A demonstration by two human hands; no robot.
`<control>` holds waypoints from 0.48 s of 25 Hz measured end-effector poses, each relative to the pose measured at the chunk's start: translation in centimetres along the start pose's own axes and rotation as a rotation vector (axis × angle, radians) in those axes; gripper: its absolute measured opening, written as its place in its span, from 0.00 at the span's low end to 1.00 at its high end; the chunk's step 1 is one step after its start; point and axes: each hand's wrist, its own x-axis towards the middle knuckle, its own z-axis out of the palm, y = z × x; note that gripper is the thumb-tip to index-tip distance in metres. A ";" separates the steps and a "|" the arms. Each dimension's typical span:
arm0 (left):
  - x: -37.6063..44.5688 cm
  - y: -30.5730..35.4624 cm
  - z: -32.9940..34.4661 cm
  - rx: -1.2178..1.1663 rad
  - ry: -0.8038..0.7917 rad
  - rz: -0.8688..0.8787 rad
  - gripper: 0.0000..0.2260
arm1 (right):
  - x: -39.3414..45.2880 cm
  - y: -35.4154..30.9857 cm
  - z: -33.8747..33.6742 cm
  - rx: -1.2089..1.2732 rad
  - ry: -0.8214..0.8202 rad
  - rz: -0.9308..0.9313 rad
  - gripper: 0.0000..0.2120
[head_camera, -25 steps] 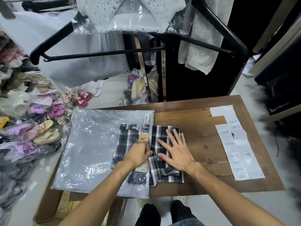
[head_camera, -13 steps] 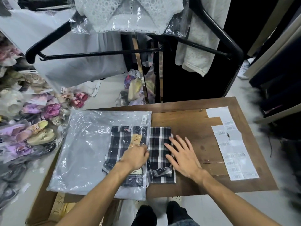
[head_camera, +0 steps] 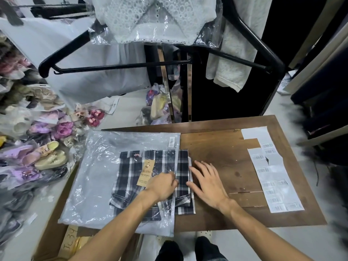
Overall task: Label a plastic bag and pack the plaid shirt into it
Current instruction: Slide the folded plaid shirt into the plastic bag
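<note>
A folded dark plaid shirt [head_camera: 131,176] with a brown hang tag [head_camera: 146,172] lies mostly inside a clear plastic bag [head_camera: 98,174] on the left part of the wooden table [head_camera: 216,147]. A narrow strip of the shirt [head_camera: 183,166] still sticks out of the bag's right opening. A barcode label [head_camera: 171,141] sits at the bag's top right corner. My left hand [head_camera: 162,185] pinches the bag's open edge over the shirt. My right hand [head_camera: 207,181] lies flat, fingers spread, its fingertips against the shirt's protruding edge.
A sheet of barcode stickers [head_camera: 273,172] lies along the table's right side. An open cardboard box [head_camera: 56,232] stands below the bag at the left. Bagged shoes [head_camera: 47,155] pile up on the floor at left. Black hangers with garments [head_camera: 150,19] hang above the table.
The shirt has slid leftward, deeper into the bag, pushed by my right hand. My left hand keeps hold of the bag's edge.
</note>
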 end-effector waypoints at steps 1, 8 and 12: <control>0.0 -0.1 0.0 -0.018 -0.005 0.002 0.13 | -0.3 0.8 -0.3 -0.030 -0.001 -0.021 0.28; 0.2 0.0 0.4 -0.065 -0.015 0.005 0.13 | 0.6 -0.4 -0.4 -0.060 -0.051 -0.040 0.30; 0.4 -0.1 0.2 -0.065 0.000 -0.005 0.13 | 1.3 -3.0 0.5 -0.041 -0.037 -0.025 0.26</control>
